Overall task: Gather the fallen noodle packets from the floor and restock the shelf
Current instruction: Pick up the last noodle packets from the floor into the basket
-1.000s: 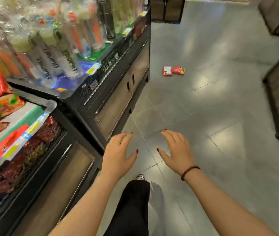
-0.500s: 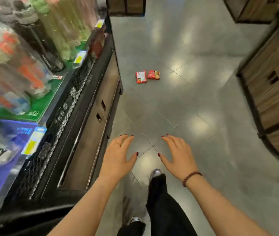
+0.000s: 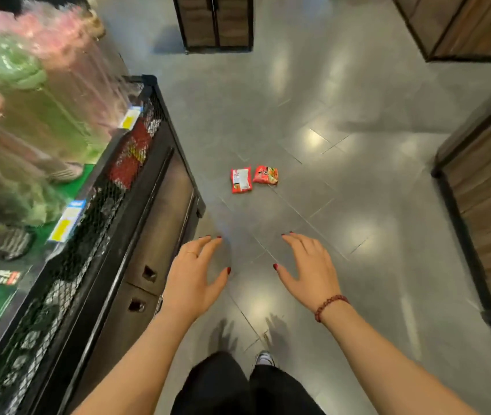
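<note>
While two noodle packets [image 3: 254, 178] lie ahead, left hand [image 3: 191, 278] and right hand [image 3: 310, 269] hover spread, holding nothing.

We see the left noodle packet [image 3: 241, 180], red with a white panel, lying flat on the grey tiled floor [image 3: 343, 241]. The right noodle packet [image 3: 265, 175], red-orange, lies just beside it, a little tilted. Both are apart from the black mesh-fronted shelf [image 3: 100, 211] on the left.

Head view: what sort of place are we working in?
Probably a shop aisle: a mesh-fronted shelf full of bagged goods, a price tag on its edge, another unit across the tiled floor.
</note>
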Demonstrator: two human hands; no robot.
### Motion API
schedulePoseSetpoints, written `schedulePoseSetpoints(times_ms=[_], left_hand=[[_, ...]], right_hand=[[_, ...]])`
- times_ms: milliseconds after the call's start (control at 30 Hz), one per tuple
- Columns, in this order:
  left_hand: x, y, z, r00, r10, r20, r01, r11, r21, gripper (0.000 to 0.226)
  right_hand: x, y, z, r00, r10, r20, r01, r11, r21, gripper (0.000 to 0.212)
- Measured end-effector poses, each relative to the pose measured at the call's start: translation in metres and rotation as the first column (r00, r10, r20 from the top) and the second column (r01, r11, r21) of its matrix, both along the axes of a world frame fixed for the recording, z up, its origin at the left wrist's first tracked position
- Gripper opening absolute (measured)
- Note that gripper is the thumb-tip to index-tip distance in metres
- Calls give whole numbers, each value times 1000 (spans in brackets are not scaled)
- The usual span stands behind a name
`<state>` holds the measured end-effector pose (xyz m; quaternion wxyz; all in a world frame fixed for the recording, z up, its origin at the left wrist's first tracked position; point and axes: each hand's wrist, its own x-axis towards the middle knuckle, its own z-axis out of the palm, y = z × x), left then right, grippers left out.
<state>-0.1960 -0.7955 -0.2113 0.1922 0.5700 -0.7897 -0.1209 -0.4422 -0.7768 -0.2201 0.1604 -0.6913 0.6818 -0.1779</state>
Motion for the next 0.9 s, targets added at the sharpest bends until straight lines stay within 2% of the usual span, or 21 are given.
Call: schedulePoseSetpoints(times_ms=[267, 533, 700, 900], left_hand=[[-44, -188, -17, 1000, 2, 8, -2, 999, 36, 60], [-91, -368, -21, 1000, -19, 19, 16, 991, 133, 63], [-128, -454, -30, 998, 61, -20, -57, 985, 161, 64], [-163, -539, -40, 976, 216, 23, -216, 952, 217, 59]], right_hand=[[-43, -181, -9, 1000, -10, -15, 10, 1000, -15, 57], [-97, -347, -6, 999, -21, -40, 22, 999, 42, 57], [-140, -448, -9, 997, 53, -61, -47, 995, 84, 57], [-180, -586, -21, 979, 201, -22, -197, 972, 126, 58]])
